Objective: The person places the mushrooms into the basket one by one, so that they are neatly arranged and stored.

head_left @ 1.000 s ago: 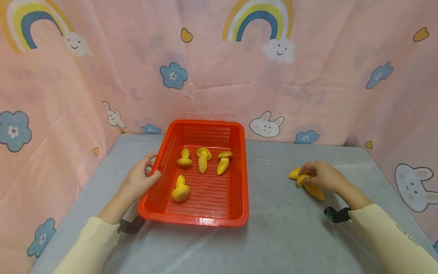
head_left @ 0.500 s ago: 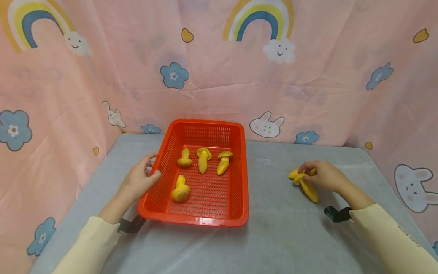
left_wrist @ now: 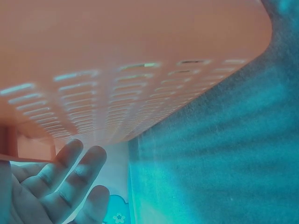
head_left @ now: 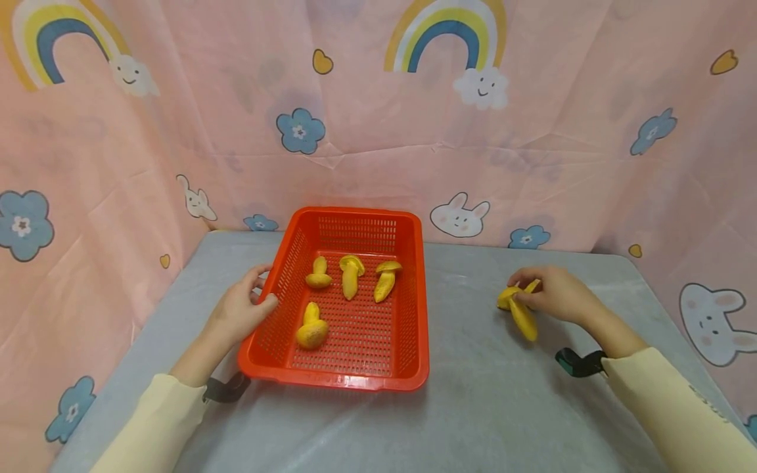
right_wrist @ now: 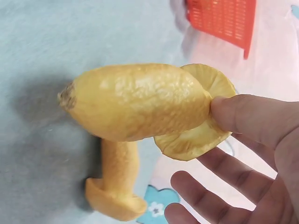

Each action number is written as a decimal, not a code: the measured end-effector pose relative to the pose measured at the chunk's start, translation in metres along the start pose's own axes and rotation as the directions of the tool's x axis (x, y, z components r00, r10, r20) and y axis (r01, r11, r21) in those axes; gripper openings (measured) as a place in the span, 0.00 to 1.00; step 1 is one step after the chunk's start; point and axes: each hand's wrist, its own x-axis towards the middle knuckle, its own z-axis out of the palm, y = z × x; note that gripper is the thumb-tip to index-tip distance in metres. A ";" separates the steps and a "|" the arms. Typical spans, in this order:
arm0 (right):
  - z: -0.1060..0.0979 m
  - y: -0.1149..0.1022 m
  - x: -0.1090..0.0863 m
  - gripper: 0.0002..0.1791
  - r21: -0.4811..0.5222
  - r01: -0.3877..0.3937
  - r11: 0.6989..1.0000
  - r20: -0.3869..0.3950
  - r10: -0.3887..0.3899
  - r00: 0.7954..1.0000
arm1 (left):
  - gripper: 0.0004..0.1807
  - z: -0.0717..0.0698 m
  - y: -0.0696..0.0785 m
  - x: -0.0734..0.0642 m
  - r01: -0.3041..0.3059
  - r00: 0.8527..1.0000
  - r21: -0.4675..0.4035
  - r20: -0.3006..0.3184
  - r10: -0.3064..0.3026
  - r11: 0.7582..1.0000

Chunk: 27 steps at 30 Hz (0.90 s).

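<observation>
Between its thumb and fingers, my right hand [head_left: 558, 295] pinches a yellow mushroom [right_wrist: 140, 100] where the stem meets the cap. The mushroom's pale brown stem tip points away from the hand. A second yellow mushroom [right_wrist: 119, 172] lies on the table just beyond, partly covered by the first. At the left side of the red plastic basket [head_left: 337, 381], my left hand [head_left: 239, 309] holds the rim, its thumb over the edge and its fingers [left_wrist: 86, 170] outside beneath it. Inside the basket lie several yellow mushrooms [head_left: 312, 328], spaced apart on its slotted floor.
The grey table [head_left: 473, 401] backs onto a pink curtain [head_left: 367, 171] printed with rainbows, flowers and rabbits. A dark strap piece [head_left: 579, 362] sticks out below the right wrist, and a similar one [head_left: 227, 389] is under the left.
The right hand has tilted the pinched mushroom and brought it slightly left, its stem swinging toward the basket. The left hand and basket stay in place.
</observation>
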 end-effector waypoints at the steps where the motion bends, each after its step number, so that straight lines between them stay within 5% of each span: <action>1: -0.001 -0.002 0.000 0.12 0.004 -0.003 1.000 0.002 0.003 1.000 | 0.33 0.000 0.000 0.000 0.000 1.000 0.000 -0.001 0.000 1.000; 12: -0.010 -0.021 0.006 0.14 0.044 0.000 0.999 0.009 -0.001 1.000 | 0.33 0.000 0.000 0.000 0.000 1.000 0.003 -0.004 0.000 1.000; 27: -0.019 -0.056 0.018 0.12 -0.027 0.115 0.993 -0.051 -0.117 0.992 | 0.33 0.001 -0.001 0.000 0.007 1.000 -0.017 -0.001 -0.007 1.000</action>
